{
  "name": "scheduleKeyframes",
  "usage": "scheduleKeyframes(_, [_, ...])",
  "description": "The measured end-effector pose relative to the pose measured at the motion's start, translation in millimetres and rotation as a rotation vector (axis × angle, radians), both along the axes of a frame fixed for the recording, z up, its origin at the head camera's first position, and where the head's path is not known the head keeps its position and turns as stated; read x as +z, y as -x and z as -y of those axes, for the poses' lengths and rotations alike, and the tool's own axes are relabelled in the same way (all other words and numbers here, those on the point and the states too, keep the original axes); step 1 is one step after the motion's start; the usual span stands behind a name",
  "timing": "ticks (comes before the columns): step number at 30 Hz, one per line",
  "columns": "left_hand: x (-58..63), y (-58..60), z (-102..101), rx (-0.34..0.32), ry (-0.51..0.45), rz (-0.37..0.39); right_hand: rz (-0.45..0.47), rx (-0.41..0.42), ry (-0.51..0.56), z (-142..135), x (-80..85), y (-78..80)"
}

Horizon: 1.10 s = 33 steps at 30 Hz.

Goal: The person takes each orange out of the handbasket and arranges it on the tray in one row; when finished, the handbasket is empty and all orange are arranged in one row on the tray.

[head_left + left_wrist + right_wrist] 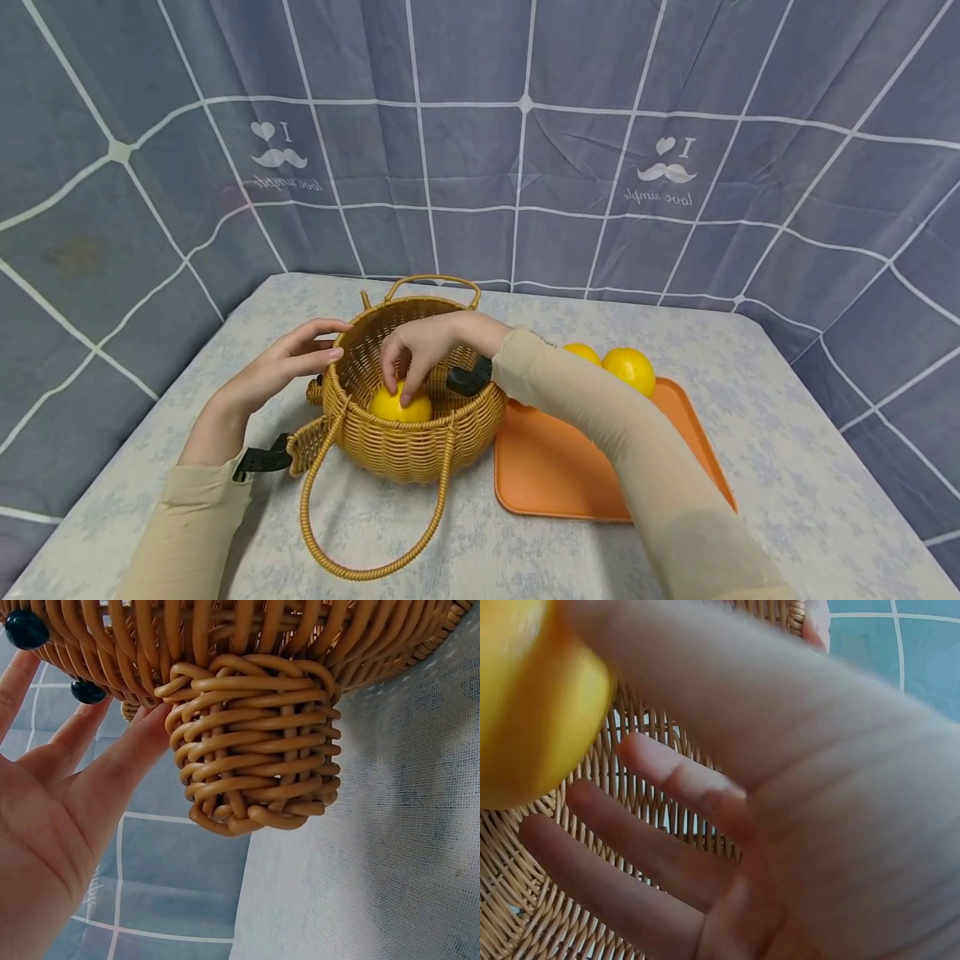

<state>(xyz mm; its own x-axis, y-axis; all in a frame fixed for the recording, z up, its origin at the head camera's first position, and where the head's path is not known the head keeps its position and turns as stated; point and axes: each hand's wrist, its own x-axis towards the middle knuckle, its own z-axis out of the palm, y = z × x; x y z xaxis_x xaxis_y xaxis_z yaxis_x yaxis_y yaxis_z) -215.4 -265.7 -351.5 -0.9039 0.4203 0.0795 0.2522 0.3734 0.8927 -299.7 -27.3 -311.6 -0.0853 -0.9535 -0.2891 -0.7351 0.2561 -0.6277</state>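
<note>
A round yellow fruit (400, 406) sits inside a wicker basket (420, 454), near its front rim. Reaching down into the basket, my right hand (422, 346) has its fingertips at the top of this fruit. In the right wrist view the thumb overlaps the fruit (532, 712), while the other visible fingers (615, 862) extend, spread, beside it. My left hand (281, 367) rests its extended fingers against the basket's left rim. The left wrist view shows those fingers (127, 754) behind a woven stub (255, 742) on the basket's side, near dark round beads (26, 628).
On the right lies an orange tray (562, 475), with yellow fruits (628, 371) at its far side, partly behind my right sleeve (600, 408). One basket handle (367, 573) hangs toward me over the patterned tablecloth (510, 558); another (435, 277) stands at the back. A gridded curtain (480, 158) surrounds the table.
</note>
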Motion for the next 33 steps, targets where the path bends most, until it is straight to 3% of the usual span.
scheduleKeyframes(10, [-0.7,0.5,0.2,-0.007,-0.001,-0.008,0.095,-0.016,-0.05,-0.6,-4.2,2.6])
scheduleKeyframes(20, [0.0,0.0,0.4,-0.004,-0.013,-0.004,0.112,0.09,-0.101,1.8,-5.5,3.3])
scheduleKeyframes(25, [-0.6,0.1,0.9,-0.004,-0.014,-0.007,0.191,0.023,-0.176,0.8,-4.8,1.6])
scheduleKeyframes(33, [-1.7,0.8,1.8,-0.015,-0.019,-0.015,0.153,0.065,-0.142,0.6,-5.2,2.4])
